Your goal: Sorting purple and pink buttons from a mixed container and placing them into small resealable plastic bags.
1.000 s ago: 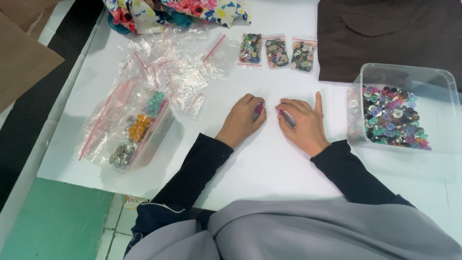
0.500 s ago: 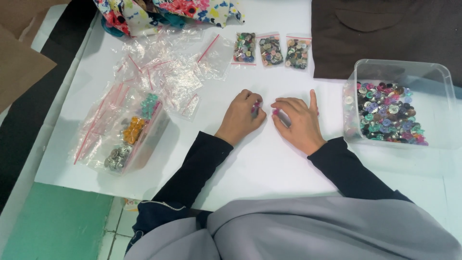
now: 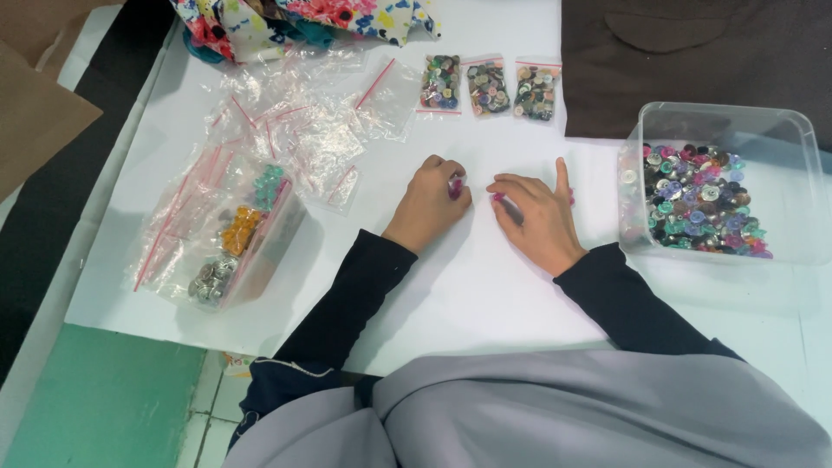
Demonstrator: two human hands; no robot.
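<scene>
Just left of the clear plastic tub of mixed coloured buttons (image 3: 784,139), both hands rest on the white counter (image 3: 485,286). The left hand (image 3: 431,204), curled nearly closed, pinches a small pink button (image 3: 455,185); the right hand (image 3: 536,217), half-spread, pins another pink button (image 3: 498,198). Best done with fingertips low, gripping lightly.

Head camera looks steeply down, close above the white table (image 3: 485,303).
</scene>
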